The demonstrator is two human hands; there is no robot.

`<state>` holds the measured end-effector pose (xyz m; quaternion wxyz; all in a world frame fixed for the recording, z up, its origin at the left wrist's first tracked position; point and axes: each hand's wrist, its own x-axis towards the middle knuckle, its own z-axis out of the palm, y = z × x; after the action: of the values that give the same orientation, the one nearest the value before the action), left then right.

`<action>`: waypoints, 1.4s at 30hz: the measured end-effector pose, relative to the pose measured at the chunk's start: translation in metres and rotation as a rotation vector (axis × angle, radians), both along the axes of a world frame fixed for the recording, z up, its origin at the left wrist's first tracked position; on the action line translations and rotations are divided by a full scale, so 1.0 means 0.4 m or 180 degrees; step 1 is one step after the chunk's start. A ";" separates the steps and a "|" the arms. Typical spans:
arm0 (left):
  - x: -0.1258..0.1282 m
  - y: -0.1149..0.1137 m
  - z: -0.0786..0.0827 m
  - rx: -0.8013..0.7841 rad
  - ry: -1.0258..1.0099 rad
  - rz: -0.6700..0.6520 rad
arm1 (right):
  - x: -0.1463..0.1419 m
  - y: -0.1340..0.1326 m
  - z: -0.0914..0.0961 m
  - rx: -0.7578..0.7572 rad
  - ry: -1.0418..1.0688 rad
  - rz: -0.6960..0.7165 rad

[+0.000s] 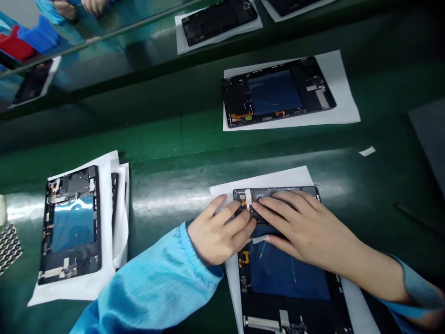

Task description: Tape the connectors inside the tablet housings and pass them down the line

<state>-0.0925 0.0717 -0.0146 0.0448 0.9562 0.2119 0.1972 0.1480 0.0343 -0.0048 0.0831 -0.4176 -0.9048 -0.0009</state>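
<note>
Head view. Left hand (220,234), fingers loosely curled, and right hand (299,227), fingers spread flat, both rest on the upper end of an open tablet housing (287,273), which lies on white paper (257,183) on a green table (181,139). A white tape strip (248,199) crosses the frame beside the left fingertips. Further housings on paper: a second tablet housing (71,227) at left, a third tablet housing (278,90) ahead.
</note>
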 end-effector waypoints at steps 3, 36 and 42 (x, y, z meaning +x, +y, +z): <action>0.002 0.021 0.002 -0.0615 0.0058 0.0026 | -0.003 0.009 0.001 0.0014 -0.0015 0.0047; 0.015 0.021 -0.017 -0.1251 -0.0432 0.0302 | 0.011 0.072 0.045 0.0269 0.0032 0.1337; 0.008 -0.002 -0.007 -0.0292 -0.0319 0.0117 | 0.002 0.087 0.068 0.0203 -0.0019 0.1465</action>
<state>-0.0893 0.0709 -0.0174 0.0955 0.9380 0.2357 0.2357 0.1486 0.0692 0.0226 0.0916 -0.1974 -0.9760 -0.0118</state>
